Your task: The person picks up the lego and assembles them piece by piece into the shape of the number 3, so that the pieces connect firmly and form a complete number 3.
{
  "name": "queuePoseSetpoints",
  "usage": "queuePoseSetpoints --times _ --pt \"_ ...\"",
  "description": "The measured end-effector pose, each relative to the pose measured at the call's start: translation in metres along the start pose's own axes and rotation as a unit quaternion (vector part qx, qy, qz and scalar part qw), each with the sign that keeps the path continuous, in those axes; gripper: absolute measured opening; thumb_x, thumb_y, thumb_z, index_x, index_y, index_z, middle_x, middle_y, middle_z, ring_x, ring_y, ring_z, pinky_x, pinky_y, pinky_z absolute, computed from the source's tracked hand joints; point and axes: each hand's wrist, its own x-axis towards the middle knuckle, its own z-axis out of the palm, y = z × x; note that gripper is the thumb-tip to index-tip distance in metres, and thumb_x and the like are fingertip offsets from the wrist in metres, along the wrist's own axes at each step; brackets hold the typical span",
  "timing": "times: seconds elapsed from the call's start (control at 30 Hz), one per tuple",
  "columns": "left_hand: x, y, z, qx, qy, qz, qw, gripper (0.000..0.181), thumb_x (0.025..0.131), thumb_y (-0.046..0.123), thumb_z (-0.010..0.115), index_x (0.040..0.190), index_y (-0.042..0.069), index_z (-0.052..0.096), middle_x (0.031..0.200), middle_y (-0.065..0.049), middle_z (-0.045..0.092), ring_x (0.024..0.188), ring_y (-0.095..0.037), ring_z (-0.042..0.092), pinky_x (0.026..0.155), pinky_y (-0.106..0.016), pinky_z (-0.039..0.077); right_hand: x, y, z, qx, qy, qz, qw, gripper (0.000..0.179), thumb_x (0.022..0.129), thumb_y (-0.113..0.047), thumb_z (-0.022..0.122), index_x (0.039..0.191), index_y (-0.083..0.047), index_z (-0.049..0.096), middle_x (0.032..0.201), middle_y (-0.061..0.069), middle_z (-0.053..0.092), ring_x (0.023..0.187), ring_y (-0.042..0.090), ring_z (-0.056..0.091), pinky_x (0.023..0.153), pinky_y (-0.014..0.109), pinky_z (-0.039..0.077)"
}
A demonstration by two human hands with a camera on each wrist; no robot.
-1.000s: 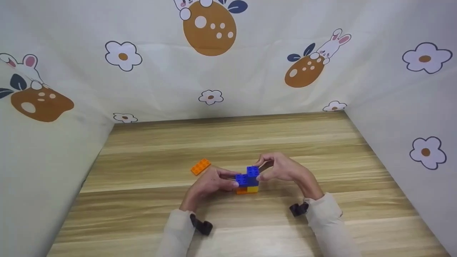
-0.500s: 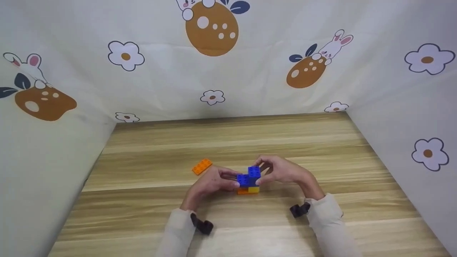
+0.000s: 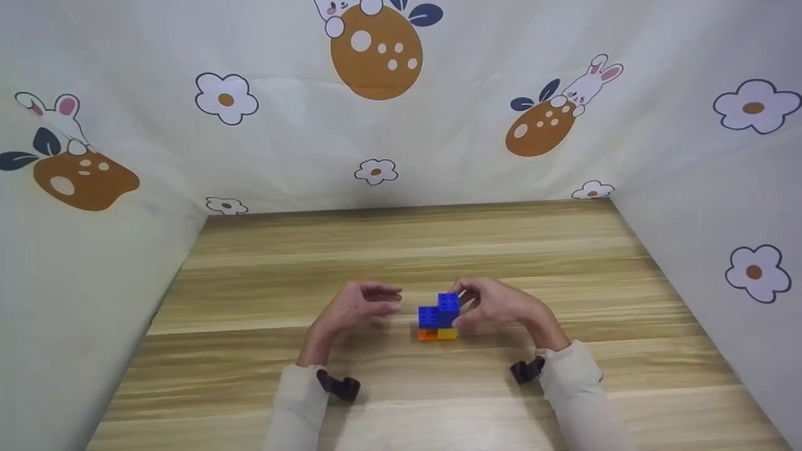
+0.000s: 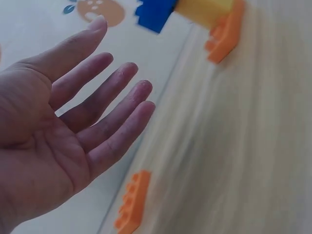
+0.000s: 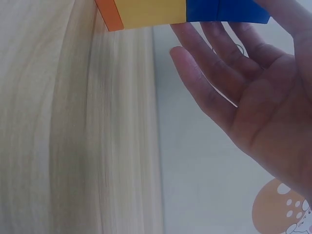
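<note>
A small stack of toy building bricks stands on the table: an orange brick (image 3: pixel 427 335) at the bottom, a yellow brick (image 3: pixel 447 334) over its right half, a lower blue brick (image 3: pixel 428 317) above that, and an upper blue brick (image 3: pixel 448 303) on the right end. My right hand (image 3: pixel 498 302) holds the blue bricks from the right, thumb at the near side and fingers behind. Off to the stack's left, my left hand (image 3: pixel 352 308) is apart from it, fingers extended and palm bare. A loose orange brick (image 4: pixel 134 202) lies beyond the left hand, mostly hidden in the head view.
The wood-grain table (image 3: pixel 532 244) is enclosed at the back and both sides by pale cloth (image 3: pixel 288 150) printed with rabbits and flowers. Each wrist wears a small black camera mount, one at the left cuff (image 3: pixel 341 385).
My left hand has let go of the stack and drawn away to the left, covering the loose orange brick in the head view. The right hand keeps its place at the blue bricks.
</note>
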Motion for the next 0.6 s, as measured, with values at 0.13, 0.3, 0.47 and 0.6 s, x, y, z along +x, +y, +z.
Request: queuePoseSetpoints --times 0.13,0.3,0.47,0.6 --pt "-0.004 -0.004 -0.018 -0.032 0.044 0.013 0.9984 0.048 0.086 0.023 0.079 0.127 0.001 0.066 0.125 -0.016 0.07 0.108 -0.021 0.071 0.091 -0.033 0.058 0.001 -0.001 0.0 0.005 0.0 0.005 1.0 0.043 0.081 -0.02 0.084 0.116 -0.007 0.062 0.116 0.016 0.07 0.108 0.031 0.066 0.094 0.041 0.057" --pt "-0.005 -0.012 -0.031 -0.07 0.08 0.016 0.9942 0.051 0.087 0.02 0.079 0.129 -0.004 0.063 0.126 -0.02 0.069 0.105 -0.018 0.071 0.093 -0.038 0.058 0.001 -0.001 0.0 0.007 0.0 0.002 1.0 0.041 0.081 -0.02 0.084 0.114 -0.008 0.062 0.116 0.017 0.069 0.108 0.031 0.066 0.094 0.042 0.057" --pt "-0.005 -0.02 -0.037 -0.073 0.135 -0.004 0.9881 0.049 0.088 0.02 0.078 0.129 -0.003 0.064 0.125 -0.018 0.069 0.106 -0.019 0.07 0.087 -0.028 0.058 0.001 0.002 0.0 0.002 0.002 0.007 1.0 0.04 0.081 -0.022 0.084 0.113 -0.01 0.063 0.116 0.014 0.07 0.108 0.03 0.066 0.094 0.042 0.056" --pt "-0.004 -0.026 -0.042 -0.07 0.178 -0.023 0.9812 0.054 0.087 0.019 0.078 0.135 0.0 0.06 0.134 -0.02 0.064 0.118 -0.025 0.065 0.09 -0.027 0.057 0.001 0.003 0.001 0.002 0.001 0.009 1.0 0.04 0.082 -0.023 0.083 0.114 -0.011 0.063 0.118 0.014 0.069 0.11 0.029 0.066 0.096 0.043 0.056"
